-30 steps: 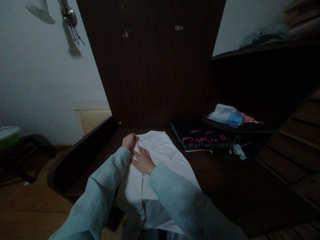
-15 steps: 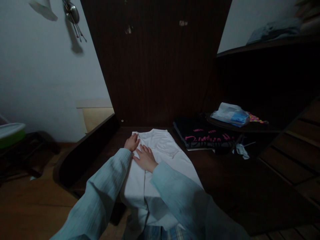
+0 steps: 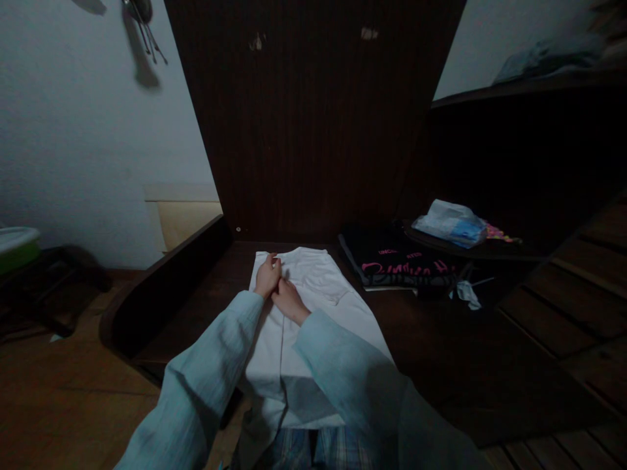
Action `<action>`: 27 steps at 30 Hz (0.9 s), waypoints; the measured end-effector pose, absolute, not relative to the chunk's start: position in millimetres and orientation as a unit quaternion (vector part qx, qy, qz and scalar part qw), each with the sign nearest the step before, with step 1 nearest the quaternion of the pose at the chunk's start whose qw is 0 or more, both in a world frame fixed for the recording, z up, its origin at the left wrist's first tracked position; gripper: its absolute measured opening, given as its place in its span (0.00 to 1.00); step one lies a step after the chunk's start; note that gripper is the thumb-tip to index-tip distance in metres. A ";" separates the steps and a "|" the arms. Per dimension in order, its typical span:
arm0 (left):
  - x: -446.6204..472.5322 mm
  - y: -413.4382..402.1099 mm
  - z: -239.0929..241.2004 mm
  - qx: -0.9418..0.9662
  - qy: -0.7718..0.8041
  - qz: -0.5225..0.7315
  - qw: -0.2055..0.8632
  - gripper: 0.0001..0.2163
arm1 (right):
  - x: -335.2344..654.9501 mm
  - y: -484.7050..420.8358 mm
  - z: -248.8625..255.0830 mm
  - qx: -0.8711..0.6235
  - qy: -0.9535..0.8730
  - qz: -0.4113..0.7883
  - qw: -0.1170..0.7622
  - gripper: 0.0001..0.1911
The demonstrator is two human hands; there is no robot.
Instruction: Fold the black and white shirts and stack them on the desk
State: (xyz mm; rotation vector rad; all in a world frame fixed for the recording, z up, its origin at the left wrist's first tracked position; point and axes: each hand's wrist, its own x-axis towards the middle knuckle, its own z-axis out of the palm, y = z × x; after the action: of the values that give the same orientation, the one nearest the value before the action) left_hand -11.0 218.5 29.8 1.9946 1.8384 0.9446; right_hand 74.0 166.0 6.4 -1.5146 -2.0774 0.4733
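Note:
A white garment (image 3: 337, 329) lies lengthwise on the dark wooden surface, its near end draping over the front edge toward my lap. A seam or crease runs along it, and wrinkles show near its far end. My left hand (image 3: 267, 277) is on the garment's far left part, fingers curled together at the cloth. Touching it from the right, my right hand (image 3: 290, 301) is closed with its fingers bent. Both appear to pinch the fabric, though the fingertips are partly hidden where the hands meet.
A folded black garment with pink lettering (image 3: 406, 264) lies to the right. Above it, a plastic packet (image 3: 453, 223) rests on a small shelf. A raised wooden side (image 3: 161, 287) borders the surface on the left, and a tall dark panel (image 3: 313, 130) stands behind.
Both hands have gone from lying flat with fingers spread on the garment to closed fingers. My right hand has come up against the left. The view has shifted slightly.

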 end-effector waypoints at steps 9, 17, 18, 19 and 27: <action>-12.7 210.6 10.3 0.797 0.557 0.215 0.093 0.19 | 97.4 200.5 -6.3 -0.565 -0.615 0.335 0.436 0.18; -27.0 205.9 10.8 0.783 0.606 0.119 0.065 0.28 | 202.9 192.5 21.6 -0.688 -0.635 0.134 0.325 0.18; -28.0 205.0 11.1 0.779 0.611 0.123 0.067 0.29 | 210.7 188.9 23.2 -0.707 -0.636 0.115 0.287 0.19; -28.8 203.7 11.5 0.776 0.614 0.131 0.069 0.30 | 215.6 185.3 24.5 -0.719 -0.639 0.099 0.254 0.20; -26.2 191.9 10.5 0.866 0.388 0.269 0.168 0.18 | 208.9 176.5 42.1 -0.731 -0.664 0.125 0.096 0.08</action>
State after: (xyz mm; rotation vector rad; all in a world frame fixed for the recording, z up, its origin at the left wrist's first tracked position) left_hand -26.2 191.9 10.5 2.4628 1.1025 0.7657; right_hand 208.9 176.5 42.1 -2.1656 -1.9675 0.3715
